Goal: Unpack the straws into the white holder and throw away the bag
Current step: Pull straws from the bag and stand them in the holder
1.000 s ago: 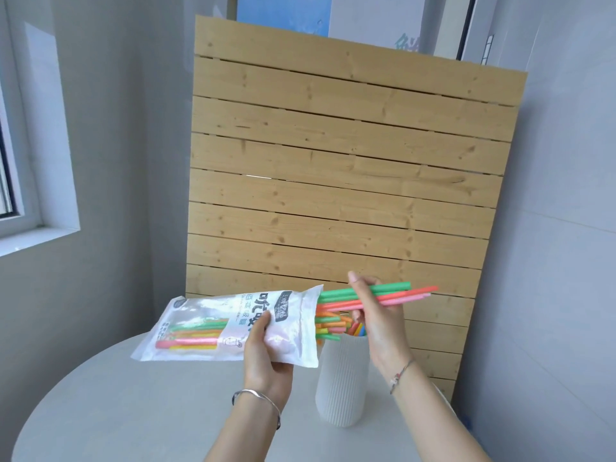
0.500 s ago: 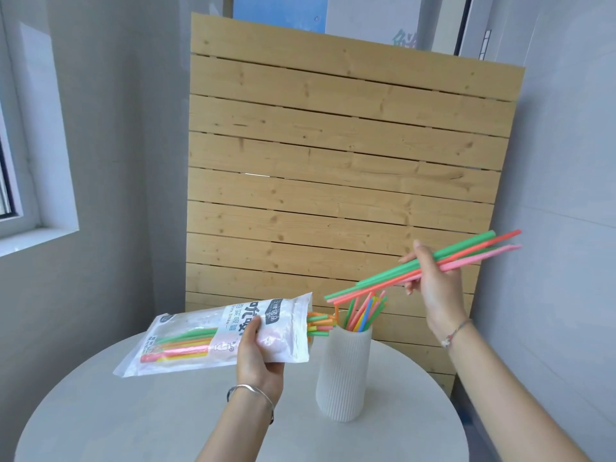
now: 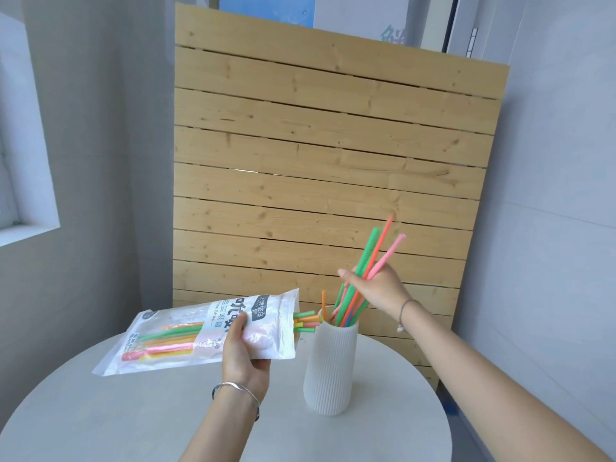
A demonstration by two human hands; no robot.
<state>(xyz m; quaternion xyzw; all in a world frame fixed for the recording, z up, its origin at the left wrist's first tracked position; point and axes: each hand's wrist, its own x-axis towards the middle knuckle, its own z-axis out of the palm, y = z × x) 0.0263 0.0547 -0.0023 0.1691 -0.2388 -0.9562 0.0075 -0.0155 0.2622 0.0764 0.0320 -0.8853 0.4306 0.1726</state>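
1. Our left hand (image 3: pixel 245 358) grips the bag (image 3: pixel 186 331) from below. The fingers are curled under it and the thumb is pressed on its printed face. It is held roughly level above the counter (image 3: pixel 133 411), with its mouth toward the right hand.
2. Inside the bag, out to the left of the left hand, we see the bagged straws (image 3: pixel 166 335) lying lengthwise: green, orange, pink and yellow.
3. A few straw ends (image 3: pixel 306 321) poke out of the bag's open mouth, between the two hands and just beside the rim of the white holder (image 3: pixel 330 365).
4. Our right hand (image 3: pixel 376 290) is closed round a bunch of straws (image 3: pixel 366 251) — a green, an orange-red and a pink one show above the fingers, tilted up and away to the right.
5. Below the right hand the bunch slants down into the holder's mouth. We think its lower ends are inside, but they blend with the loose straws (image 3: pixel 346 315) standing there and we cannot separate them.
6. The white holder is ribbed and stands upright on the counter, under the right hand and to the right of the left wrist. Neither hand touches it.
7. A silver bangle (image 3: pixel 236 390) circles the left wrist, and a thin cord bracelet (image 3: pixel 403 311) circles the right.
8. Beyond both hands a pale wooden slat panel (image 3: pixel 316 161) stands against the grey wall, and a window ledge (image 3: pixel 26 228) sits far out to the left of the left hand.
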